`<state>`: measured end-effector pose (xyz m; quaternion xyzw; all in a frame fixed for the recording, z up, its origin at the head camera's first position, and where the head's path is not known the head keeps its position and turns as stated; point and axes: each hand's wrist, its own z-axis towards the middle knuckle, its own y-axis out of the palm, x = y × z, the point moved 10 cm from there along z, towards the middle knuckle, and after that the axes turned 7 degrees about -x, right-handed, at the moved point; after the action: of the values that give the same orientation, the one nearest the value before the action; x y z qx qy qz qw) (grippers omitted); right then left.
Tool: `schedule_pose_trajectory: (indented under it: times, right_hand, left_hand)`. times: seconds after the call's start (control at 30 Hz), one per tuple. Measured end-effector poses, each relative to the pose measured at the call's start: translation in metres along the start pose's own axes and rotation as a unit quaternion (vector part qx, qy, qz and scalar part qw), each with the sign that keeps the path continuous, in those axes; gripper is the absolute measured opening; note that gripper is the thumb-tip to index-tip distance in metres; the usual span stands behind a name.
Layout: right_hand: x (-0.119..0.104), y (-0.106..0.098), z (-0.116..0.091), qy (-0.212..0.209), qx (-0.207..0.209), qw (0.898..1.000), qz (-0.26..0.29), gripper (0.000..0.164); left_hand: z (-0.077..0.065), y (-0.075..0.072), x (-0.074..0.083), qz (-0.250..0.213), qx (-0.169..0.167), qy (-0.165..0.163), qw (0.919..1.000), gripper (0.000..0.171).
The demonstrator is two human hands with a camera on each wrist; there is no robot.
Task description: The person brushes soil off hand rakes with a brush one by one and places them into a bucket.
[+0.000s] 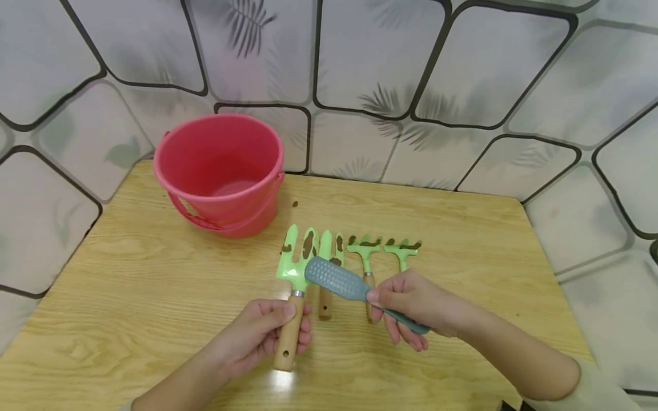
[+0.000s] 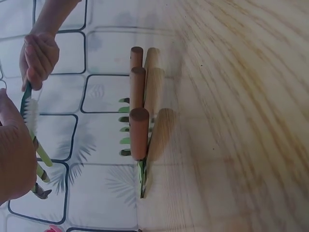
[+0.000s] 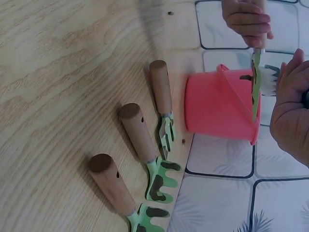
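Observation:
In the head view my left hand (image 1: pixel 252 334) grips the wooden handle of a green hand fork (image 1: pixel 293 264), tines pointing away, brown patches on them. My right hand (image 1: pixel 408 302) pinches the handle of a grey-blue brush (image 1: pixel 336 278) between thumb and fingers. Its head overlaps the fork's right side, and white bristles (image 3: pixel 268 81) face the tines in the right wrist view. On the table beyond the hands lie a second green hand fork (image 1: pixel 326 245), partly hidden by the brush, and two small green hand rakes (image 1: pixel 365 246) (image 1: pixel 402 249), all with brown patches.
A pink bucket (image 1: pixel 264 214) stands at the back left of the wooden table (image 1: pixel 154 308), its handle hanging down in front. A patterned wall (image 1: pixel 354 142) rises right behind the table. A small brown crumb (image 1: pixel 295 204) lies near the bucket.

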<state>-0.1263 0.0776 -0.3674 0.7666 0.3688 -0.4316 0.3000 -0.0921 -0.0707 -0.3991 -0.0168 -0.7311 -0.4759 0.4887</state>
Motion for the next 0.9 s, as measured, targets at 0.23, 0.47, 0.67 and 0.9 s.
schedule_pose_trajectory:
  times: [0.23, 0.47, 0.67, 0.9]
  right_hand:
    - [0.002, 0.007, 0.018, 0.018, 0.018, 1.000, -0.014, 0.040]
    - [0.001, -0.005, 0.050, 0.061, 0.095, 0.993, -0.022, 0.036]
    - [-0.021, -0.020, 0.059, 0.053, 0.120, 0.991, 0.004, 0.039]
    - [-0.040, -0.030, 0.043, 0.030, 0.134, 0.991, 0.002, 0.041]
  left_hand:
    - [-0.001, 0.005, -0.008, 0.021, -0.023, -0.014, 0.9994, 0.021]
    - [-0.003, 0.006, -0.027, -0.003, -0.017, -0.060, 0.9980, 0.017]
    - [0.007, 0.010, -0.038, -0.011, -0.008, -0.055, 0.9984, 0.019]
    - [0.010, 0.008, -0.038, -0.014, -0.001, -0.044, 0.9989, 0.026]
